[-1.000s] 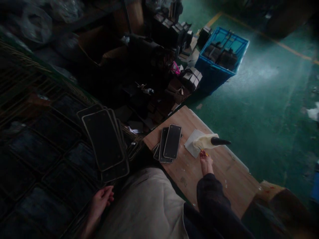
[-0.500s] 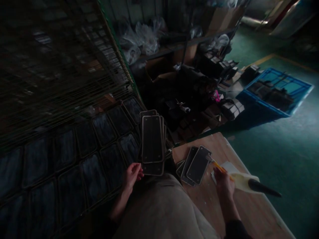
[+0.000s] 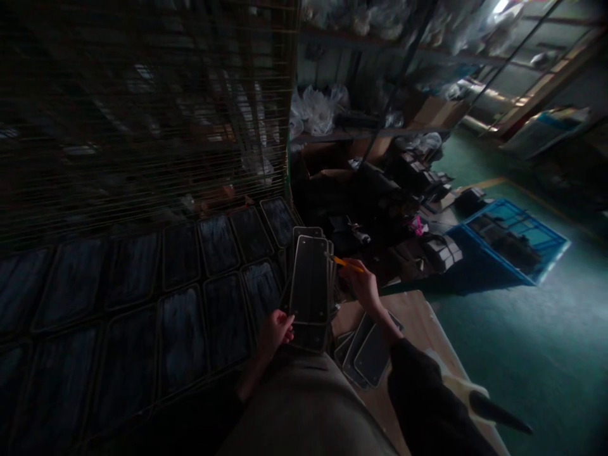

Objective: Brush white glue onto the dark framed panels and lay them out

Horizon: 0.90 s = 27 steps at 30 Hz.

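Observation:
A stack of dark rectangular plates (image 3: 311, 278) with pale rims and small corner holes stands in front of me. My left hand (image 3: 276, 330) is at the top plate's lower left corner, its fingers curled and pinching there. In my right hand (image 3: 361, 282) is a thin brush (image 3: 349, 264) with a yellow-orange handle. Its tip is at the upper right edge of the top plate. Beneath my right forearm, a few similar plates (image 3: 373, 354) lie overlapping on a wooden board (image 3: 418, 316), partly hidden by the sleeve.
Rows of dark panels (image 3: 180, 335) lie on a wire rack to the left, below a wire mesh (image 3: 190, 126). A pale container with a black pointed end (image 3: 498, 411) rests at the board's right edge. Beyond are a blue crate (image 3: 503, 253) and shelves with plastic bags (image 3: 318, 111).
My right hand has moved the brush left from the plates on the board to the stack. My left hand has come up against the top plate's corner. The view has shifted.

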### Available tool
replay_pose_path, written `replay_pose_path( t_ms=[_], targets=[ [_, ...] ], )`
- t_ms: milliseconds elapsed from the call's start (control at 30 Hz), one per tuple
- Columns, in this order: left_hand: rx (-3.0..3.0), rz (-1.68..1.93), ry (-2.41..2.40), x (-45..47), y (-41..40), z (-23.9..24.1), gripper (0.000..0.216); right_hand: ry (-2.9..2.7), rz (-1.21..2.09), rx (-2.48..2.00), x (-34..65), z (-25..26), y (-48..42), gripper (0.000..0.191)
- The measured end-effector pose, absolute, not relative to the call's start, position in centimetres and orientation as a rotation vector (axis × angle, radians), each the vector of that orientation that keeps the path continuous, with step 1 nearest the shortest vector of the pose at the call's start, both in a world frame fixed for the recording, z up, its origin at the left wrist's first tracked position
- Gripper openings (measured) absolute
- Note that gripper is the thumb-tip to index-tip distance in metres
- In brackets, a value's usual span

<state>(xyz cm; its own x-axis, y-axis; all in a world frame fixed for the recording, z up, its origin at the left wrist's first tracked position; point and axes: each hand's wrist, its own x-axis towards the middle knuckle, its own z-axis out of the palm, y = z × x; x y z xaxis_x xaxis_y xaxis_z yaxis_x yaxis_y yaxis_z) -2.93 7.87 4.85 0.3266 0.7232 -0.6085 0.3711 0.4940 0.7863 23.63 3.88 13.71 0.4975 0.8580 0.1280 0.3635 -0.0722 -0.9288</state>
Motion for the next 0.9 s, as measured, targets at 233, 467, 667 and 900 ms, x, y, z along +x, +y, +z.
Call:
replay_pose_path(
  t_ms=[233, 467, 667, 900],
  targets=[
    [1.124, 0.368, 1.251, -3.1, 7.9, 4.6, 0.037, -1.471, 0.369, -1.804, 24.7, 14.2, 9.0, 0.03],
    [1.043, 0.371, 1.208, -3.2, 8.0, 3.9, 0.034, -1.613, 0.241, -1.899, 25.2, 14.1, 11.5, 0.029],
    [1.034, 0.396, 1.192, -3.3, 7.9, 3.2, 0.037, -1.669, 0.449, -1.848, 25.0, 13.9, 9.0, 0.029],
    [1.041, 0.409, 1.184, -3.5, 7.8, 2.8, 0.036, -1.573, 0.449, -1.827, 25.5, 14.3, 10.3, 0.03]
  ],
)
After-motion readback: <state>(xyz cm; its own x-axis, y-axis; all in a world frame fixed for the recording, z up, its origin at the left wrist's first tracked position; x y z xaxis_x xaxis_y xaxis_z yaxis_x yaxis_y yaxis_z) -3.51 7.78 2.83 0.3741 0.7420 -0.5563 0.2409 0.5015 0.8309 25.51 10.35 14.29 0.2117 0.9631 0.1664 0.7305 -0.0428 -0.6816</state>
